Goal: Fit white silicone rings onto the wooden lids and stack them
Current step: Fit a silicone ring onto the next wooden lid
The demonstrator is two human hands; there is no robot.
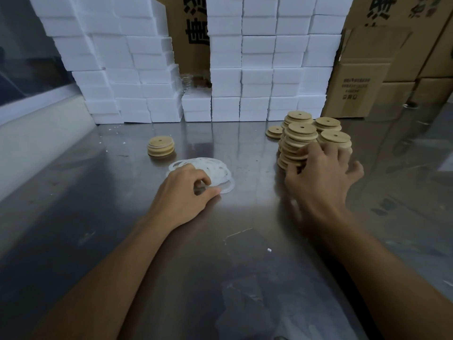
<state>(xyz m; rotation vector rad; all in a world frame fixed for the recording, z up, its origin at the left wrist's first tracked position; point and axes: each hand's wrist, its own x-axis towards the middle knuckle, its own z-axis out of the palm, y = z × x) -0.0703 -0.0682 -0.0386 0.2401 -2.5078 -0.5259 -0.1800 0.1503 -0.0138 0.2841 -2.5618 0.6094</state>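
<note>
A loose pile of white silicone rings (210, 169) lies on the steel table (220, 253) at centre. My left hand (182, 192) rests on the pile's near edge, thumb and forefinger pinched on one ring (226, 187). To the right stand several uneven stacks of wooden lids (301, 138), each lid with a small centre hole. My right hand (318, 177) reaches into the front of these stacks, fingers curled around lids at the base; what it grips is hidden. A short stack of lids (160, 146) sits apart at left behind the rings.
A wall of white foam boxes (257, 69) lines the back of the table. Brown cardboard cartons (367, 77) stand at the back right. A single lid pair (274, 132) lies left of the big stacks. Small white crumbs dot the table.
</note>
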